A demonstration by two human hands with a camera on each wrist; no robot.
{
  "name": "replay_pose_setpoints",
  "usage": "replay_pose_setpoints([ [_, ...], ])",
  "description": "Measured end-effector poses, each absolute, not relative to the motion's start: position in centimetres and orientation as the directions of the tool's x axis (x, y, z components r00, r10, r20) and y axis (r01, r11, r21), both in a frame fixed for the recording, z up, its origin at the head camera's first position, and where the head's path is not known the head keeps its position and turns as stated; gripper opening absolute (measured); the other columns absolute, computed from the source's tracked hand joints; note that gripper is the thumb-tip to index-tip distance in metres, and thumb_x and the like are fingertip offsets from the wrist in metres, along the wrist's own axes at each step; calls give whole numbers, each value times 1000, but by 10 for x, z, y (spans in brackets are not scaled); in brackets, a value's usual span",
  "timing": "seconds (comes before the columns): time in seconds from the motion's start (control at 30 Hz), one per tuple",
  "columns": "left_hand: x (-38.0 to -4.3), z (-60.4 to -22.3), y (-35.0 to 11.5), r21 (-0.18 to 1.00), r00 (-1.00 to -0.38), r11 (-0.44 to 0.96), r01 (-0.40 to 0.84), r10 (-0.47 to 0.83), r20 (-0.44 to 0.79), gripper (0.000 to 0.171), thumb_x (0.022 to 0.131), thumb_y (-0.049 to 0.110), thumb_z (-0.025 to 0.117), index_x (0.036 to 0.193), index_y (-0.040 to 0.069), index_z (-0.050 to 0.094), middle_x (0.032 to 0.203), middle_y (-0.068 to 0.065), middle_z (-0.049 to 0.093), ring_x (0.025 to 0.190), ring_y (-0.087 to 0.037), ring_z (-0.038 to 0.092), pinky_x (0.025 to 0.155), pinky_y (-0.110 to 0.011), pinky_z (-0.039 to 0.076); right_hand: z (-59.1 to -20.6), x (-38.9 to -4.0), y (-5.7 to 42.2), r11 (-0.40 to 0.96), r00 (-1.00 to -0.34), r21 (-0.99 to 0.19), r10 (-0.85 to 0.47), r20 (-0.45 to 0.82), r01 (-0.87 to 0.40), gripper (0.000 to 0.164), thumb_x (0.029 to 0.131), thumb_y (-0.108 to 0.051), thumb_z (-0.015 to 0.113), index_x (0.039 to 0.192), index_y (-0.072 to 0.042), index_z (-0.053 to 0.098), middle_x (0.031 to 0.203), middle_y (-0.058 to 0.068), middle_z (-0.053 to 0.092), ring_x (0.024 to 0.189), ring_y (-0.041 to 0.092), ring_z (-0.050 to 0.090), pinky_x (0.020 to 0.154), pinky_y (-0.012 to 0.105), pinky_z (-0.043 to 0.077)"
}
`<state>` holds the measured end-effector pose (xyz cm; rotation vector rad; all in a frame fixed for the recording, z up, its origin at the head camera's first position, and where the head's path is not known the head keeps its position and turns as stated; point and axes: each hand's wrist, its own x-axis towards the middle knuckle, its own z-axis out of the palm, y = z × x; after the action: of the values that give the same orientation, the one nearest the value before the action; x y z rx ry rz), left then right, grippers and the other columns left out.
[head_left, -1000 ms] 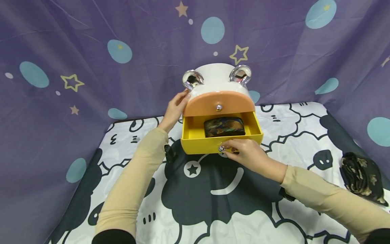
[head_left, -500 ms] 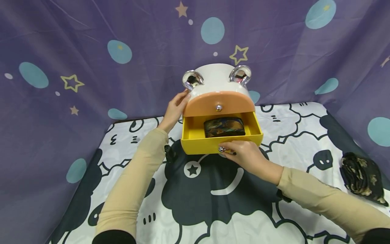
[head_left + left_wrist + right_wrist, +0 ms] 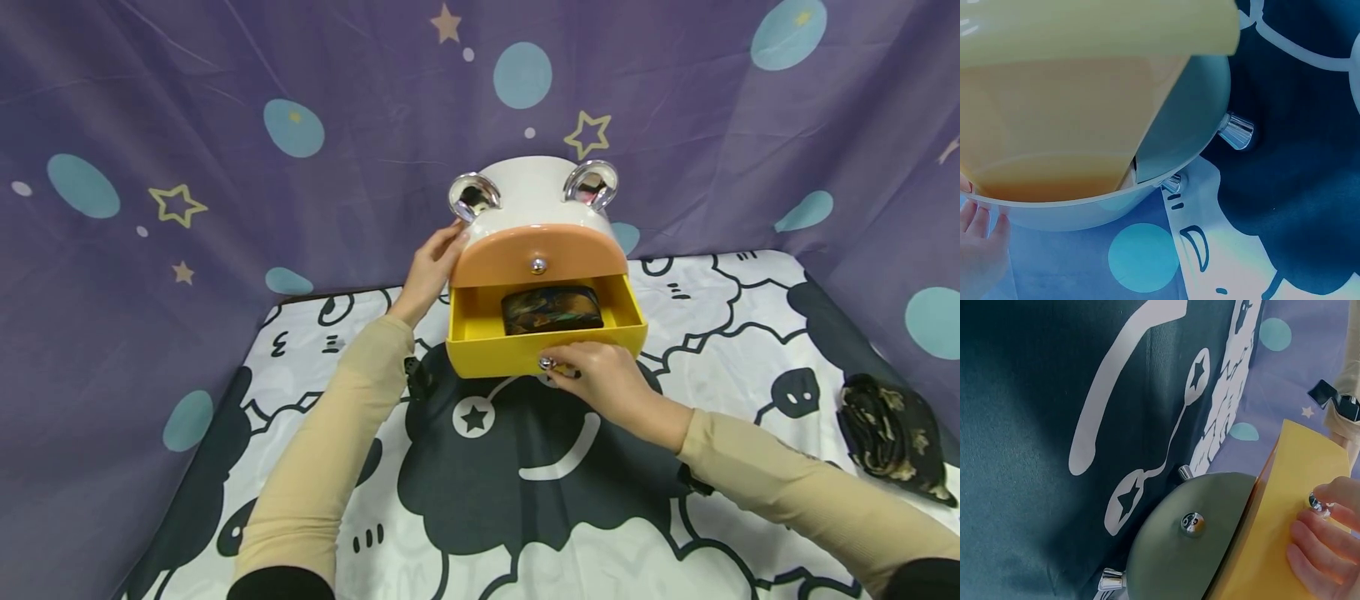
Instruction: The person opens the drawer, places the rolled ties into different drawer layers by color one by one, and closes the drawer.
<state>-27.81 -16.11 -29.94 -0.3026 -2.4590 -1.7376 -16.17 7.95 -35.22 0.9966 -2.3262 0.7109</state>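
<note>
A white frog-like storage box (image 3: pixel 536 179), with silver ring-shaped eyes, stands at the back of the table. Its orange upper drawer (image 3: pixel 495 262) is closed. The yellow lower drawer (image 3: pixel 472 358) is pulled out, with a dark case (image 3: pixel 551 310) in a swirling multicoloured pattern lying inside. My right hand (image 3: pixel 607 379) pinches the drawer's round silver knob (image 3: pixel 1315 502) between thumb and finger. In the right wrist view the other fingers lie against the yellow front. My left hand (image 3: pixel 429 273) rests on the box's left side, fingers extended beneath the eye.
A folded dark cloth (image 3: pixel 892 437) with a pale flower pattern lies at the table's right side. The table cover (image 3: pixel 615 550) has black and white cartoon sheep. Behind the box hangs a purple curtain (image 3: pixel 375 108) with dots and stars.
The yellow drawer has shifted very slightly inward, toward the box, with my right hand on its knob. The right forearm has drifted a little left. My left hand stays in place.
</note>
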Motion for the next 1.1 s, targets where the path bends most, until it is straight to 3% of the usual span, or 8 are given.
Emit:
replay_pose_setpoints([
  [0.47,-278,-299,-161,927,-974,300,225,95,206,45,90,33,50,128,11,47,138,6,37,125,-8,33,102,-19,28,-351,-173,78,605,-611,-265,-484,626,-751,23,69,-12,75,91,-11,70,78,0,68,67,13,61,57,27,51],
  [0.7,-261,-281,-153,938,-978,282,204,95,184,43,92,23,49,129,3,44,139,-2,35,127,-13,31,103,-20,27,-351,-180,77,612,-616,-265,-481,624,-745,22,69,-10,75,91,-10,70,77,-1,68,67,12,62,57,26,52],
  [1.1,-279,-299,-160,926,-978,315,207,84,190,47,89,37,50,129,12,46,138,7,37,125,-6,34,103,-20,28,-348,-191,76,622,-654,-300,-478,586,-723,22,71,-10,73,92,-9,70,81,2,68,69,13,63,58,27,53],
])
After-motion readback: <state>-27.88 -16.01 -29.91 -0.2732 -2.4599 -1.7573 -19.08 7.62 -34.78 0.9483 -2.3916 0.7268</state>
